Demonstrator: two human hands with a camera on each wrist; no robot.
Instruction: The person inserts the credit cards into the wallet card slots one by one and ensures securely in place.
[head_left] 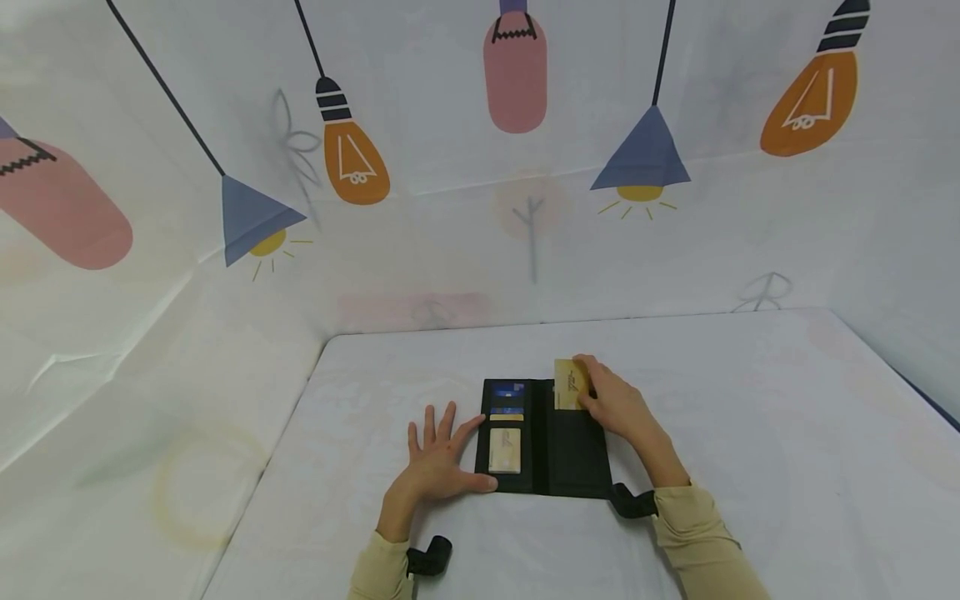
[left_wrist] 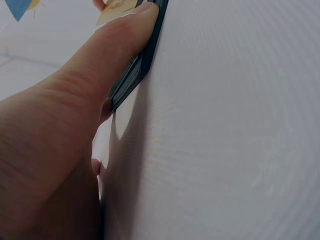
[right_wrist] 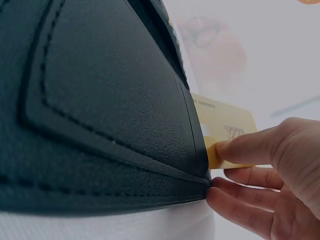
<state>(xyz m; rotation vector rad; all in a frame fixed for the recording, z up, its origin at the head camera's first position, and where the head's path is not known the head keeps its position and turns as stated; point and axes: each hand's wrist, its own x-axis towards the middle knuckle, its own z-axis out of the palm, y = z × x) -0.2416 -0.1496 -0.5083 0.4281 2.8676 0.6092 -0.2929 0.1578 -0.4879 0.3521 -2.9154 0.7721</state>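
A black wallet (head_left: 581, 460) lies unfolded on the white table. My left hand (head_left: 435, 468) is spread at its left side, with the thumb resting on the lower left corner and the index fingertip at the left edge. In the left wrist view the left thumb presses down on the wallet's edge (left_wrist: 131, 79). My right hand (head_left: 621, 402) pinches a yellow card (head_left: 567, 383) at the top of the wallet's right half. The right wrist view shows the card (right_wrist: 222, 115) partly inside the pocket, its lower part hidden, with the thumb on its face.
The wallet's left half holds blue cards (head_left: 508, 390) in slots and a pale yellow card (head_left: 505, 451) in a lower window. A black wrist strap piece (head_left: 632, 502) sits near the wallet's lower right corner. Patterned white sheeting (head_left: 450, 250) stands behind the table.
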